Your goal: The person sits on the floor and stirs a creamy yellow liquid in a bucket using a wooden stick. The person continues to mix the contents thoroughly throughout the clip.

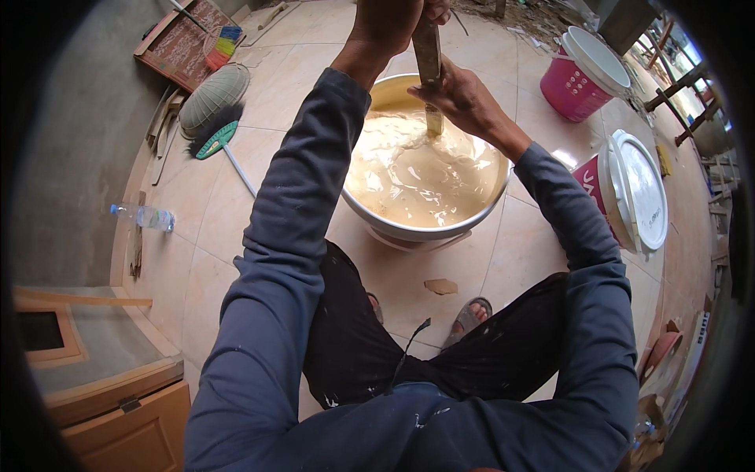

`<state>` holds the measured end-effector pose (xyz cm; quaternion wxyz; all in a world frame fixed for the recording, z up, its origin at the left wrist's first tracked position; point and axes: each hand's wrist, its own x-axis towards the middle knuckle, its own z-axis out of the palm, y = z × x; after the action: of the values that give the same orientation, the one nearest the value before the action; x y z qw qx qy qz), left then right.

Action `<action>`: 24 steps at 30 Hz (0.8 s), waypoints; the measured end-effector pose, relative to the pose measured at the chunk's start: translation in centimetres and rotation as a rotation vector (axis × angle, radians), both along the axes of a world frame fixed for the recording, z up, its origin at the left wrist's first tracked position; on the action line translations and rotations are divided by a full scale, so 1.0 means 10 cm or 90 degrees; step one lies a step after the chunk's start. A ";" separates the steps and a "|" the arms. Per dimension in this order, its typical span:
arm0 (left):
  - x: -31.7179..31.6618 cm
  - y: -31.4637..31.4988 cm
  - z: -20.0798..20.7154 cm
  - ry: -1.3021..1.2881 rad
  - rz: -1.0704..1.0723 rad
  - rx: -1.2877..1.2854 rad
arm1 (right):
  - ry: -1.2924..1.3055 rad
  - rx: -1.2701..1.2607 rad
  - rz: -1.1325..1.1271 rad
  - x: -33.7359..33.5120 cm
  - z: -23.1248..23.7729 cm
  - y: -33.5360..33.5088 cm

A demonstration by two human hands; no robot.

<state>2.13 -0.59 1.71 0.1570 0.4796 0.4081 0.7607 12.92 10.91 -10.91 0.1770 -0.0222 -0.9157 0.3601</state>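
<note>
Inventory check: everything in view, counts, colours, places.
Bucket: 1, white, centre
Mix: 1, cream, inside bucket
Wooden stick: 1, brownish, in mix
Other buckets: 2, pink and white, right
Brooms: 2, multicoloured and green, upper left
Domed object: 1, greyish, upper left
Board: 1, reddish, upper left
Bottle: 1, clear, left
Cabinet: 1, brown, lower left
Fragment: 1, tan, near bucket
Tiles: several, beige, floor
Wall: 1, grey, left
Clutter: uncounted, mixed, edges
Sleeves: 2, bluish, both sides
Trousers: 1, black, bottom
Sandals: 2, greyish, centre
Left hand: 1, high on stick
Right hand: 1, lower on stick
</note>
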 end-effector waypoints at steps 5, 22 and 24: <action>-0.01 0.03 -0.04 -0.053 -0.064 -0.034 | -0.024 -0.140 0.085 0.27 -0.05 -0.11; 0.41 -0.32 0.47 0.074 0.080 -0.023 | 0.164 -0.127 0.148 0.01 0.33 -0.42; 0.25 -0.22 0.33 -0.019 0.054 -0.026 | 0.145 -0.103 0.111 -0.02 0.30 -0.30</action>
<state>4.63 -2.77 5.02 0.1403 0.4471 0.4416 0.7651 12.77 7.90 -7.91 0.2452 0.0838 -0.8564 0.4466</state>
